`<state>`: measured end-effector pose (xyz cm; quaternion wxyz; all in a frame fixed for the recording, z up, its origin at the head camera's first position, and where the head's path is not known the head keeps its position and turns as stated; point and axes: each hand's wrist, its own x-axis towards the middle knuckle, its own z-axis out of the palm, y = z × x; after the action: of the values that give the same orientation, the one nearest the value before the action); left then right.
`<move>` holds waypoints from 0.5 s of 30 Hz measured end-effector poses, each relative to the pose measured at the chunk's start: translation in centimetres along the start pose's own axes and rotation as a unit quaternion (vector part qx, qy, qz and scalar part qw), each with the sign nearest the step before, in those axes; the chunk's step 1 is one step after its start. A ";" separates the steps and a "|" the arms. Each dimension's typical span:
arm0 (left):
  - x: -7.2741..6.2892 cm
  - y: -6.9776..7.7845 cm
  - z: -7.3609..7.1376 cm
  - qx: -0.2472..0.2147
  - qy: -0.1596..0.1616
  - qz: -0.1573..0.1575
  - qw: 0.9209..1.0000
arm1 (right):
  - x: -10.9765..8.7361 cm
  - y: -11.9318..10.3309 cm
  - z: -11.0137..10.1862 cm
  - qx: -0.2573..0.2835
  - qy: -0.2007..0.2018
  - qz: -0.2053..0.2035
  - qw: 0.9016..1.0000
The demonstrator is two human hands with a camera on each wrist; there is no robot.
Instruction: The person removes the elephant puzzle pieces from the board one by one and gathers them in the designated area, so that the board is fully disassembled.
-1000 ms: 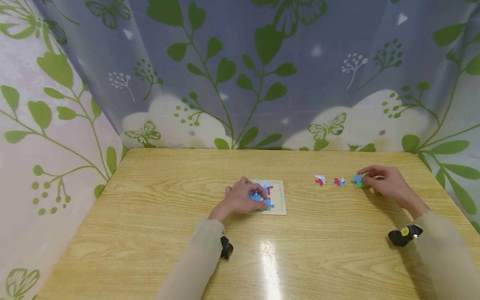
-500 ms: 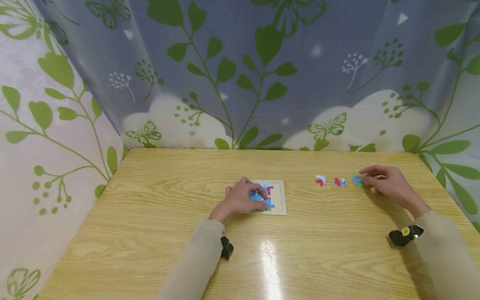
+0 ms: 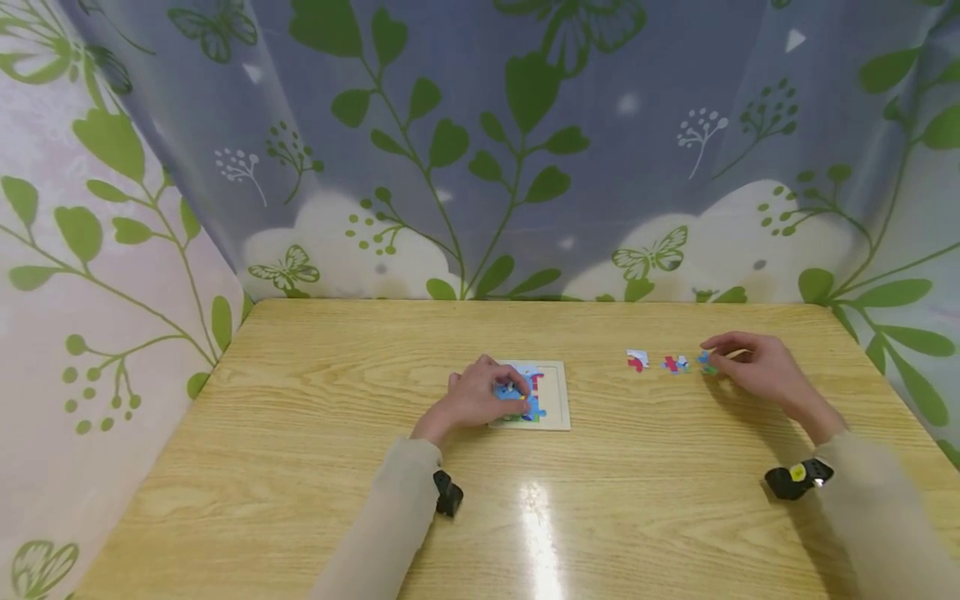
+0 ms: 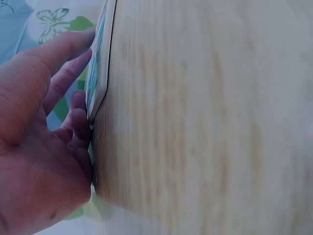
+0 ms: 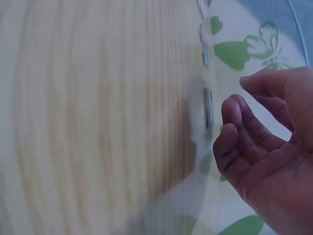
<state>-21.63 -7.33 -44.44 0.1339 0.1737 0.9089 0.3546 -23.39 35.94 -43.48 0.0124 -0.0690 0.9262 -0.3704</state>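
A small jigsaw board (image 3: pixel 555 392) with a pale frame lies at mid table, its bare strip on the right. Blue puzzle pieces (image 3: pixel 537 410) fill the visible part of its left side. My left hand (image 3: pixel 478 393) rests on the board, its bent fingers and thumb spread over those pieces and hiding some. In the left wrist view, a fingertip touches the board's face. At the right, my right hand (image 3: pixel 761 367) hovers at a blue-and-green puzzle piece (image 3: pixel 703 361), partly covering it. The right wrist view shows that piece (image 5: pixel 210 108) flat on the table, apart from the loosely bent fingers.
Left of the blue-and-green piece lie a red-and-white puzzle piece (image 3: pixel 637 360) and a red, white and blue puzzle piece (image 3: pixel 674 364). A patterned curtain (image 3: pixel 480 167) hangs behind the wooden table (image 3: pixel 360 350). Black wrist cameras (image 3: pixel 447 493) sit on both sleeves.
The blue-and-green piece was tilted up at the right fingertips; it now lies flat. My right hand has shifted slightly left over it. My left hand stays on the board.
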 end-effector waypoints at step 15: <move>0.7 -0.7 -1.3 -0.035 0.097 -0.011 0.995 | 0.1 -3.8 2.3 0.000 -0.006 -0.045 0.999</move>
<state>-22.87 -8.31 -44.09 0.0550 0.1235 0.9065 0.4000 -22.82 31.67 -42.50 0.0009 -0.1131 0.9222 -0.3697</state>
